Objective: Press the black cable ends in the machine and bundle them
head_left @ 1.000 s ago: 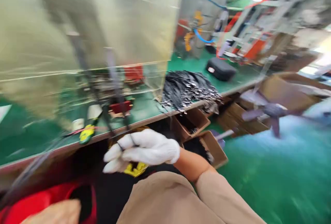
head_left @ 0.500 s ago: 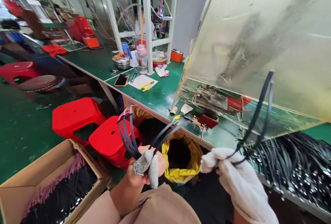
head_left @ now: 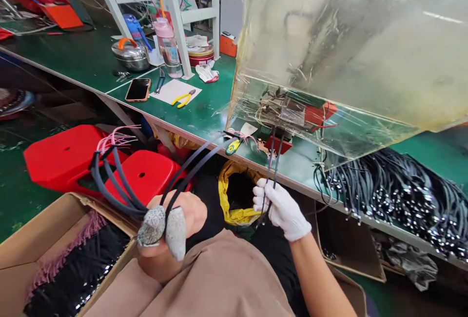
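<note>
My left hand (head_left: 193, 212), with grey finger cots on two fingers, is closed around several black cables (head_left: 120, 202). Pink wire ends (head_left: 113, 139) fan out from one group of them at the left; another pair reaches right to the table edge. My right hand (head_left: 287, 209), in a white glove, pinches two black cable strands (head_left: 269, 173). Their upper ends reach the red block (head_left: 280, 145) under a clear plastic shield (head_left: 343, 53); whether they touch it I cannot tell. A yellow-green handle (head_left: 233, 147) lies by the left cables' ends.
A pile of black cables (head_left: 395, 200) hangs over the table edge at right. Below are a yellow-lined bin (head_left: 224, 200), red stools (head_left: 66, 153) and a cardboard box (head_left: 22, 239) of cables. On the table are yellow pliers (head_left: 183, 98), a phone (head_left: 138, 89) and a bottle (head_left: 168, 51).
My right hand has moved from beside the cable pile to below the red block, bringing the strands' ends there. My left hand still grips its cables. The view has shifted.
</note>
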A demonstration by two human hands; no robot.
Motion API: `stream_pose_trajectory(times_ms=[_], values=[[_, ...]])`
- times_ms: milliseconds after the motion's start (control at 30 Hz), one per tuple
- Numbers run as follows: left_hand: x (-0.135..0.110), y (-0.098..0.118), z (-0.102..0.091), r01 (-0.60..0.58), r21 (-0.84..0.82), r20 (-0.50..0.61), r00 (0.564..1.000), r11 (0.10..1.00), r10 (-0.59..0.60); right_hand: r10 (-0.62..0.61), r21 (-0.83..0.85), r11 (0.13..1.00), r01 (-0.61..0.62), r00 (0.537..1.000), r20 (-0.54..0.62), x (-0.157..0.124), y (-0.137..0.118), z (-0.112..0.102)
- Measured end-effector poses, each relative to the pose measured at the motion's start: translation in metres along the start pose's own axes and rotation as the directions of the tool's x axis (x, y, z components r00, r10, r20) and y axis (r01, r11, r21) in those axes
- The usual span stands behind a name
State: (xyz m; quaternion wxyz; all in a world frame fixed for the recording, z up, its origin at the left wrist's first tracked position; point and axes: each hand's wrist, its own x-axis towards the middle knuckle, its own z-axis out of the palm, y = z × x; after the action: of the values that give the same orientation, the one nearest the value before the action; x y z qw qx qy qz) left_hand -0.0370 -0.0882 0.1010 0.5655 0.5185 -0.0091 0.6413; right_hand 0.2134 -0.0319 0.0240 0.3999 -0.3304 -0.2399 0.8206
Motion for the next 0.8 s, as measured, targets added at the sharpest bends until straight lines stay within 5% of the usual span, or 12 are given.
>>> stream_pose_trajectory(times_ms=[267, 800], values=[[0.000, 0.002, 0.002, 0.028, 0.113, -0.042, 0.999, 0.993, -0.024, -0.156, 0.114, 0.981, 0.159, 0.987, -0.036, 0.051, -0.064, 0.021], [-0.004, -0.001, -0.006, 0.066, 0.177, -0.075, 0.996, 0.982, -0.053, 0.004, 0.229, 0.973, 0.032, 0.988, -0.153, 0.070, -0.096, 0.029]])
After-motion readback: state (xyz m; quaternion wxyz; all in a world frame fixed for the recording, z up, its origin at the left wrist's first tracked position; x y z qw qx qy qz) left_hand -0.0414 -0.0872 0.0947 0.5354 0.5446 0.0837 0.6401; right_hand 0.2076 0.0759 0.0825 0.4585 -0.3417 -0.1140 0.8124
